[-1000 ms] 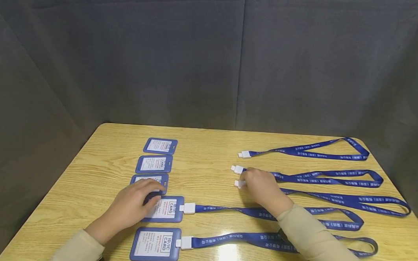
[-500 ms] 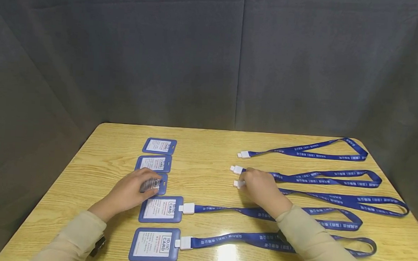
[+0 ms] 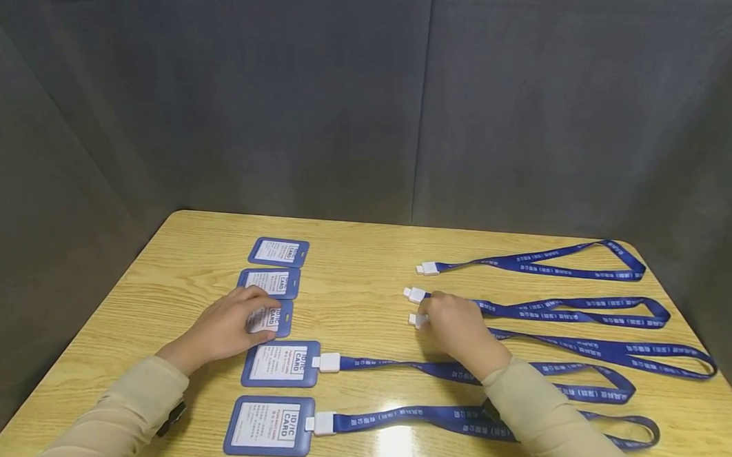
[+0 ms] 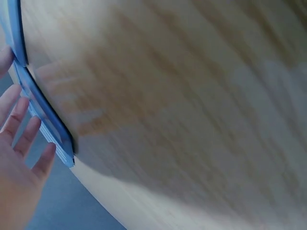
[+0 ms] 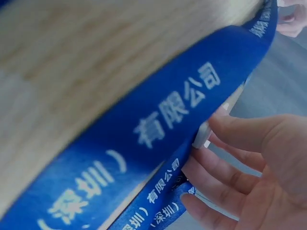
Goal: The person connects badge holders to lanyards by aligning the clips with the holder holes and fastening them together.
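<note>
We count five blue badges and five blue lanyards on the wooden table (image 3: 351, 269). The left hand (image 3: 221, 324) is at the middle badge (image 3: 278, 318) of the column: its thumb is by the near edge and its fingers by the far edge, well spread, but whether they grip the badge we cannot tell. Beyond this hand we find two loose badges (image 3: 268, 283); on its near side lie two joined badges (image 3: 281, 363), each connected to a lanyard by its own clip.

The right hand (image 3: 460, 330) pinches one white clip (image 3: 416, 320) between thumb and fingers. This clip belongs to the middle lanyard (image 3: 608, 353), whose strap goes away to the right of the hand. Beyond this hand we see two loose lanyards (image 3: 523, 313), and on its near side two joined lanyards (image 3: 383, 365), partly hidden by the right sleeve (image 3: 554, 425).
</note>
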### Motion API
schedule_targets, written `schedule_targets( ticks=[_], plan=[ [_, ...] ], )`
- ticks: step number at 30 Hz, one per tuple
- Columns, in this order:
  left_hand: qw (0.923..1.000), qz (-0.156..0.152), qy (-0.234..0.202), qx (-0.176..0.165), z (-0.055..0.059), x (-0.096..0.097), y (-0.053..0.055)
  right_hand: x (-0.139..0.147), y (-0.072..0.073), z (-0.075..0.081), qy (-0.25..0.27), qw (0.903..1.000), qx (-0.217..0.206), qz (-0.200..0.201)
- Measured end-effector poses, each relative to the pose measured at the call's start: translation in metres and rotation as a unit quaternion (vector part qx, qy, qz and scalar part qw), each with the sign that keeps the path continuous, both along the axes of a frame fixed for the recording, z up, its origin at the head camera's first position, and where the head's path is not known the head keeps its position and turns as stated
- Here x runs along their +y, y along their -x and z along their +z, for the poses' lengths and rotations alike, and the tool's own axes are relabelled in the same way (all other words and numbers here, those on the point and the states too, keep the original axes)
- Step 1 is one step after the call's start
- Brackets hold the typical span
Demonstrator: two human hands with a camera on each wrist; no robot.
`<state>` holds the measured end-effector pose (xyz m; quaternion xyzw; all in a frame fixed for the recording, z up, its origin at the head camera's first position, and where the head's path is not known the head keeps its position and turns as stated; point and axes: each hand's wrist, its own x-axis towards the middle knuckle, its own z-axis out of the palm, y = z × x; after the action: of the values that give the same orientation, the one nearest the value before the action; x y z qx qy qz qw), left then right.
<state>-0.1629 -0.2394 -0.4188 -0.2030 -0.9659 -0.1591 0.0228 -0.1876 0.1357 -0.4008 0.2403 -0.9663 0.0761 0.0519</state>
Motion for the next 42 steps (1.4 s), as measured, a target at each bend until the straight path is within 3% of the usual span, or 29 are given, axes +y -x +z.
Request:
schedule_targets(
  ticks=[11, 26, 42],
  plan=[
    [0.9997, -0.002, 0.018, -0.014, 0.001, 0.0, 0.002, -0.011, 0.003, 0.004, 0.006, 0.9993, -0.033, 0.015],
    [0.9992, -0.002, 0.026, -0.029, 0.006, 0.001, 0.004, -0.037, 0.005, 0.004, 0.013, 0.9984, -0.037, 0.039],
    [0.9992, -0.009, 0.017, -0.035, 0.003, 0.004, 0.009, -0.078, 0.006, 0.001, 0.013, 0.9974, -0.021, 0.068]
  ],
)
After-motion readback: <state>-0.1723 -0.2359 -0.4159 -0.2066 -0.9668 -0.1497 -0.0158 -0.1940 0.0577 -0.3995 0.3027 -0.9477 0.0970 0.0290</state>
